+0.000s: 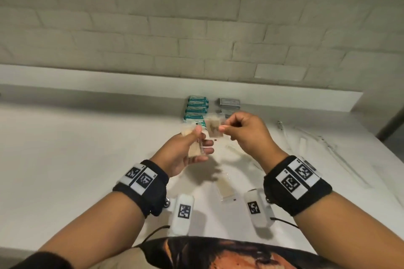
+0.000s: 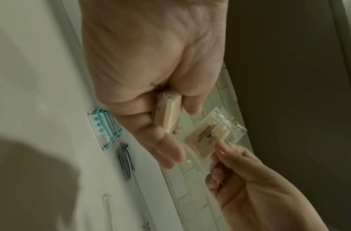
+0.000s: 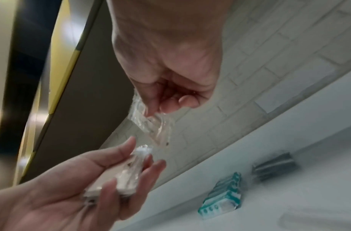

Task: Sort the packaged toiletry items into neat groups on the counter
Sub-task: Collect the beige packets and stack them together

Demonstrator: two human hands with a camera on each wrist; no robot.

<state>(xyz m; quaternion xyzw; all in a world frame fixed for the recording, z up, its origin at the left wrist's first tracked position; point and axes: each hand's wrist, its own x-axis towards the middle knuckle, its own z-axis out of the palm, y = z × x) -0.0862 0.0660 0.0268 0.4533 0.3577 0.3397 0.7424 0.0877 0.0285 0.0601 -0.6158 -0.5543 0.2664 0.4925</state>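
Note:
My left hand (image 1: 194, 146) is raised above the counter and holds a small stack of beige packets in clear wrap (image 1: 195, 149) between thumb and fingers; the stack (image 2: 169, 114) shows edge-on in the left wrist view and again (image 3: 129, 176) in the right wrist view. My right hand (image 1: 238, 129) pinches one more clear-wrapped beige packet (image 1: 214, 128) by its edge, close to the right of the stack. That packet (image 2: 207, 137) hangs from thumb and forefinger (image 3: 154, 123).
A row of teal-and-white packets (image 1: 196, 108) lies at the back of the white counter (image 1: 76, 155), a pile of grey packets (image 1: 229, 102) right of it. One beige packet (image 1: 225, 188) lies near the front. Clear-wrapped long items (image 1: 314, 137) lie at right.

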